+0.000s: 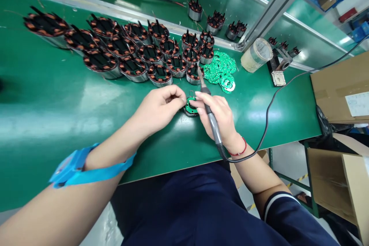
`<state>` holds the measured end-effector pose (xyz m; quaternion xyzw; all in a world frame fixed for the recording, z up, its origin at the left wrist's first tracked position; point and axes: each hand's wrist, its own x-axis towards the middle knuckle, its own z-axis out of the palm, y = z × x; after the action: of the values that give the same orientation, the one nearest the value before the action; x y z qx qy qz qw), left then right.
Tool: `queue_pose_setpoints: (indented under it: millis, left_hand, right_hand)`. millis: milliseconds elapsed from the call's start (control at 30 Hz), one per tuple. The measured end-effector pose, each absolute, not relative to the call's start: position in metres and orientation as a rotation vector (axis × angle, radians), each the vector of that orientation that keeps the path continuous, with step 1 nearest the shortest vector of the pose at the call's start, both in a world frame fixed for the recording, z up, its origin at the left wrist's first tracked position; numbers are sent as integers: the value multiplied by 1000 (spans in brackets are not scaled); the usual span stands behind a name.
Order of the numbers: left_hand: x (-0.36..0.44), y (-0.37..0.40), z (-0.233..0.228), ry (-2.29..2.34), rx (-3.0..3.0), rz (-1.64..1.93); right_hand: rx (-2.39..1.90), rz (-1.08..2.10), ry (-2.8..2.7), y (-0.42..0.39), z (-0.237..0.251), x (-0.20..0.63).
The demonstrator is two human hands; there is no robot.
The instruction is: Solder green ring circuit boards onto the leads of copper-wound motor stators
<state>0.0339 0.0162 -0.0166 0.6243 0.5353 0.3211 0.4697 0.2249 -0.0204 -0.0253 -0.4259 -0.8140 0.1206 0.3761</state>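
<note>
Hands meet over a stator (190, 107) on the green bench (57, 96). Left hand (157, 107) pinches its edge with curled fingers. Right hand (220, 119) is closed around a soldering iron (211, 117), tip up near the stator rows (129, 52).

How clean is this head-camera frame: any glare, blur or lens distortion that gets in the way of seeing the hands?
Head view: broad soft glare on the green bench mat left of the left hand; strong wide-angle bending, so the wound stators stretch toward the left edge; both hands, the right hand and its soldering iron are sharp; far right shelving is overexposed and soft.
</note>
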Motion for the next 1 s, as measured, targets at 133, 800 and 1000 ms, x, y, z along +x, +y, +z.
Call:
queue_pose_setpoints:
  millis: [133, 800, 1000]
  left_hand:
    - [33, 15, -15, 1428, 1648, 727]
    - [38, 2, -10, 1564, 1981, 731]
    - [39, 1, -9, 1592, 2035, 669]
  right_hand:
    - [-1146, 388, -1858, -24, -30, 229]
    - [-951, 302, -1731, -27, -25, 229]
    - [-1182, 510, -1999, -19, -33, 227]
